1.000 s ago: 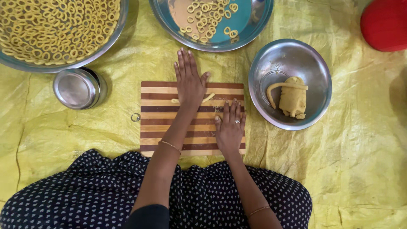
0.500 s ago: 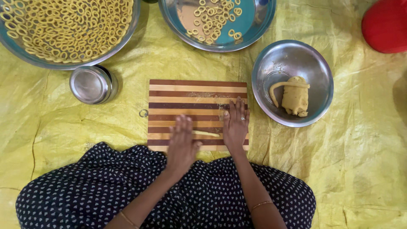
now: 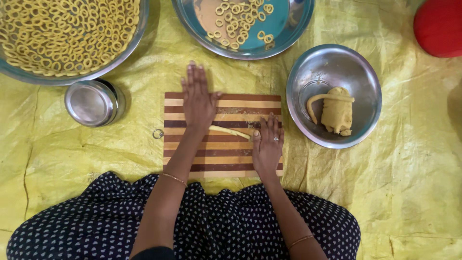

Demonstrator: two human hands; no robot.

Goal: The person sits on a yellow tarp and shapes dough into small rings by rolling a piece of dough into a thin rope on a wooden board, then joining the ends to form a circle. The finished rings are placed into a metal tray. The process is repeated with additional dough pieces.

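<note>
A thin dough rope [image 3: 230, 131] lies across the middle of the striped wooden cutting board [image 3: 226, 163]. My left hand [image 3: 198, 101] is flat on it, fingers straight, gripping nothing; my right hand [image 3: 267, 147] rests flat at its other end, also holding nothing. I judge this the rolling step: the next pass needs even, light pressure. The board's far edge is close; the steel bowl [image 3: 356, 72] with the dough lump [image 3: 337, 110] sits just right, on the yellow sheet [image 3: 409, 183].

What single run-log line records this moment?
left hand: flat on dough rope | right hand: at rope end | striped board | dough lump in bowl
</note>
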